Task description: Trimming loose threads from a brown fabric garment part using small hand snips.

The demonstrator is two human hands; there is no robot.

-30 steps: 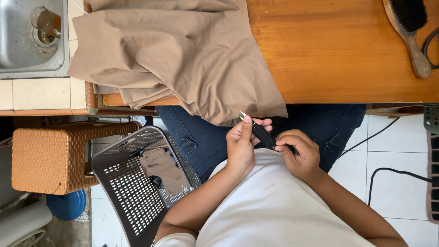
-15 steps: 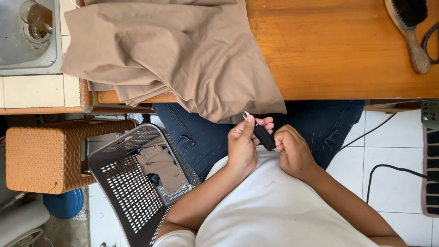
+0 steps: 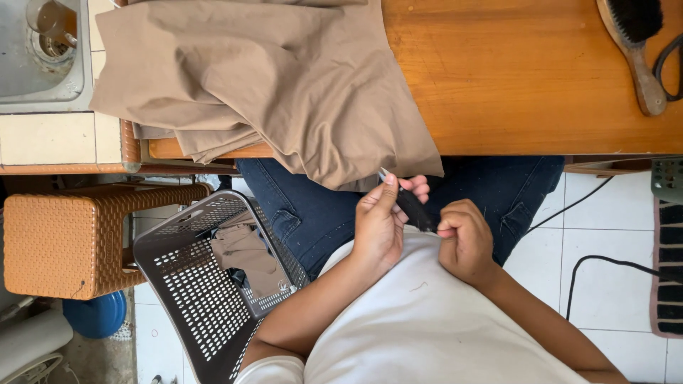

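Observation:
My left hand [image 3: 380, 224] holds a small black tool with a metal tip [image 3: 411, 206] just below the table's edge, over my lap. My right hand [image 3: 466, 238] is closed beside it and pinches the tool's lower end; what lies between its fingertips is too small to tell. A large tan cloth [image 3: 277, 85] lies bunched on the wooden table [image 3: 526, 78] and hangs over the front edge, right above my left hand.
A grey perforated plastic basket [image 3: 188, 284] with tan cloth inside stands at my left. Beside it is a woven orange stool [image 3: 64, 238]. A wooden brush [image 3: 637, 43] lies at the table's far right. A metal sink [image 3: 39, 50] is at upper left. Black cables [image 3: 590, 263] cross the tiled floor.
My hands have stayed together on the black tool; the right hand has shifted slightly. The view has drifted a little.

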